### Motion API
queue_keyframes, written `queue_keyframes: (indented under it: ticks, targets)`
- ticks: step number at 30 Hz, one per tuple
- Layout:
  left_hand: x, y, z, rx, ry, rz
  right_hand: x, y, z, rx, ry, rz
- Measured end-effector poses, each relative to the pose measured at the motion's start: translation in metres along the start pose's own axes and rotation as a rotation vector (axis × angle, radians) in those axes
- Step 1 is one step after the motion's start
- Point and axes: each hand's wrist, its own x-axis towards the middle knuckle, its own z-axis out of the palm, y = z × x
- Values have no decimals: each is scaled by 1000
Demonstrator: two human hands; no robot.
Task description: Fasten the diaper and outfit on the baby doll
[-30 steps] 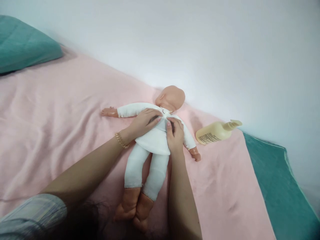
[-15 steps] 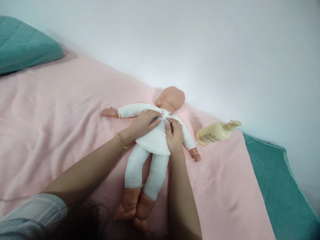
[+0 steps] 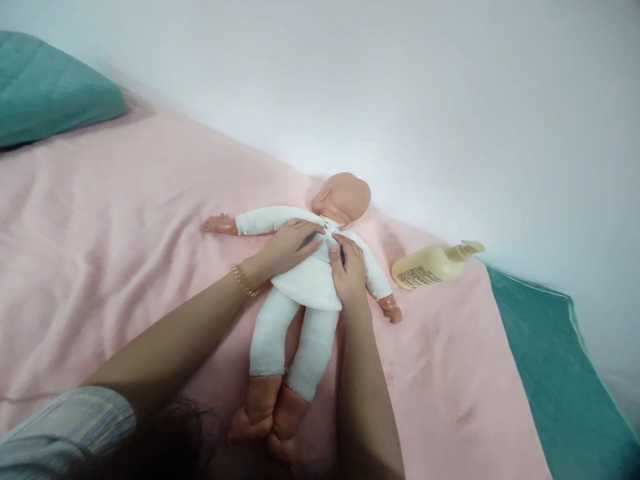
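Note:
A baby doll (image 3: 306, 288) with a white cloth body lies stretched out on the pink sheet, its bald head (image 3: 345, 197) away from me and its face hidden. Its arms spread to both sides and its bare feet point toward me. My left hand (image 3: 291, 245) rests on the left of its upper torso, fingers extended and thumb apart. On the opposite side, my right hand (image 3: 349, 267) lies with fingers slightly bent and thumb apart. The fingertips of both hands are close together just below the doll's neck, touching the white cloth.
A yellow pump bottle (image 3: 430, 265) leans on the sheet right of the doll, near the white wall (image 3: 400, 100). The pink sheet (image 3: 125, 267) is wrinkled at the left. A green pillow (image 3: 55, 90) sits at the upper left, and green cloth (image 3: 555, 360) shows at the right.
Almost nothing differs. The fingertips of my right hand have shifted very slightly on the cloth; the doll and bottle stay in place.

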Motion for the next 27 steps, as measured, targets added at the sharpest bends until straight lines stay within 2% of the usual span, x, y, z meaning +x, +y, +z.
queue_keyframes:
  ticks: [20, 24, 27]
  targets:
    - [-2, 1, 0, -5, 3, -25, -1, -2, -1, -6, -26, 4]
    - [-4, 7, -7, -58, 64, 12, -5, -7, -11, 49, 47, -2]
    - [-6, 18, -21, -56, 72, 11, -9, -19, -30, 37, 82, 42]
